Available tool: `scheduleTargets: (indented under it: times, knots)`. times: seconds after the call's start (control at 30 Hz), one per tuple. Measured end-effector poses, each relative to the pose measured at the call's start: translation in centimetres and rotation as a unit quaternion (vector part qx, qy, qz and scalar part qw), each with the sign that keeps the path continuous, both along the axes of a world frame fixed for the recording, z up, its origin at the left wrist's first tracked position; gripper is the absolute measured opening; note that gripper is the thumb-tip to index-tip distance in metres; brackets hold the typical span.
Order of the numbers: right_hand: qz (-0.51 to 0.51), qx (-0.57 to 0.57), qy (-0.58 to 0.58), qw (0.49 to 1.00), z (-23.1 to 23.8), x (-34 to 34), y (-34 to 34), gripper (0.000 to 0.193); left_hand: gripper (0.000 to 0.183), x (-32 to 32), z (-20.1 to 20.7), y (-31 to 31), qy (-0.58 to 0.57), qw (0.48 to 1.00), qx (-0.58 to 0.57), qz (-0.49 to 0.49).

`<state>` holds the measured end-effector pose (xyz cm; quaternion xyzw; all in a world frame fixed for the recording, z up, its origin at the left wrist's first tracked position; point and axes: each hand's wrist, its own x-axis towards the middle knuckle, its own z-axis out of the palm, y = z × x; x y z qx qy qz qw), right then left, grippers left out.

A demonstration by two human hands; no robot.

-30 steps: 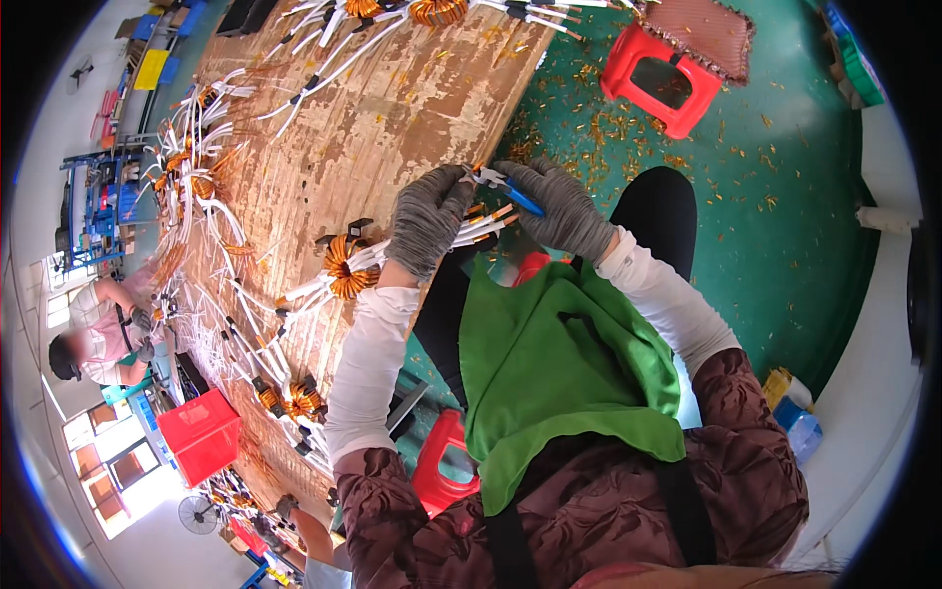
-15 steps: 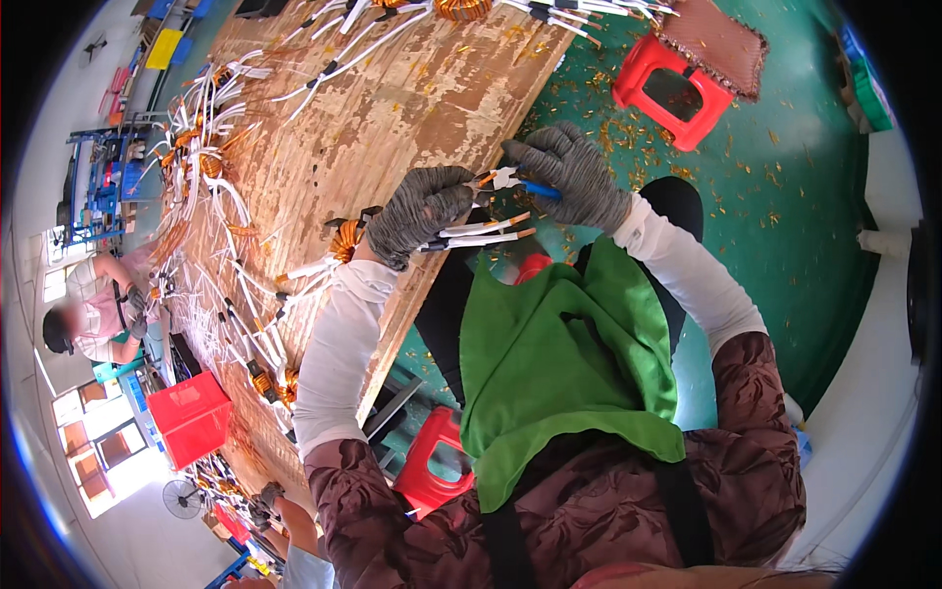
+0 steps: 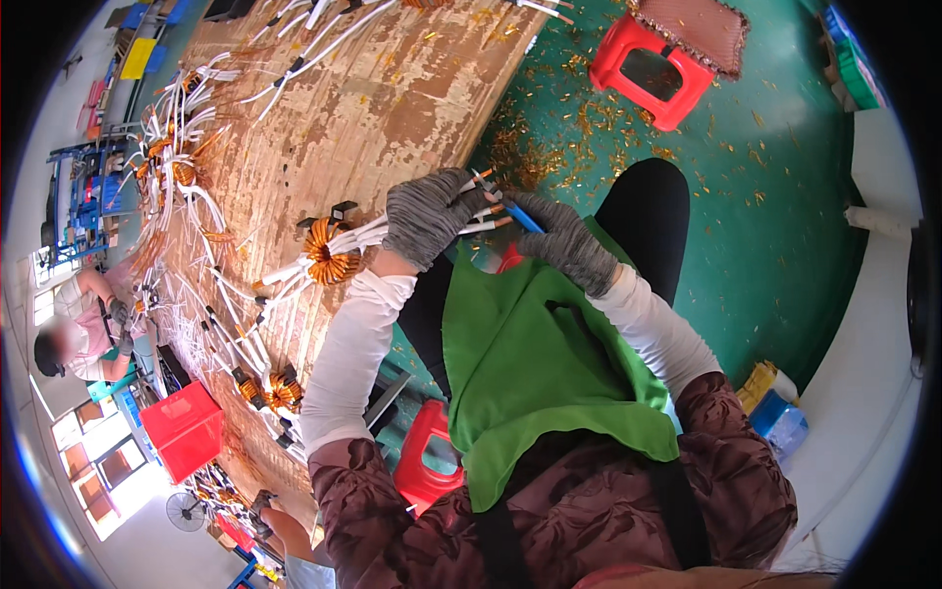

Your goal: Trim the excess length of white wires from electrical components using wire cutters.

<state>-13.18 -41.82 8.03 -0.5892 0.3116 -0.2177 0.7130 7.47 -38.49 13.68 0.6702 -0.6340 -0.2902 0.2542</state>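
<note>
My left hand (image 3: 427, 218), in a grey knit glove, is closed around a bundle of white-sleeved wires (image 3: 368, 234) at the table's edge. The wires' bare copper ends (image 3: 504, 222) stick out past the fingers. They lead back to a copper-wound ring coil (image 3: 330, 251) lying on the table just left of that hand. My right hand (image 3: 561, 245), gloved alike, grips blue-handled pliers (image 3: 524, 217). The metal jaws are up at the copper tip of one wire; whether they bite on it is too small to tell.
The worn wooden table (image 3: 392, 98) carries more coils and white wires (image 3: 182, 177) along its far side. A red stool (image 3: 653, 74) with a brown cushion stands on the green floor among copper scraps. A red box (image 3: 183, 429) and a co-worker (image 3: 88, 324) are at the left.
My right hand has come down and left, bringing the pliers' jaws to a wire's end. A white scrap formerly near the jaws is no longer seen there. The ring coil shows more fully.
</note>
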Motion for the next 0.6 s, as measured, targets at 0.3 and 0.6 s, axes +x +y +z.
scheduleTargets:
  times: [0.3,0.6]
  knots:
    - [-0.274,0.35,-0.184,0.877,-2.4,-3.5,0.3,0.05,0.038,-1.8,0.9,-0.2,0.046,0.998,0.026,0.042]
    - [-0.331,0.297,-0.223,0.867,-4.4,-9.1,-1.6,0.043,0.067,6.8,8.1,2.7,-0.106,0.987,-0.114,0.04]
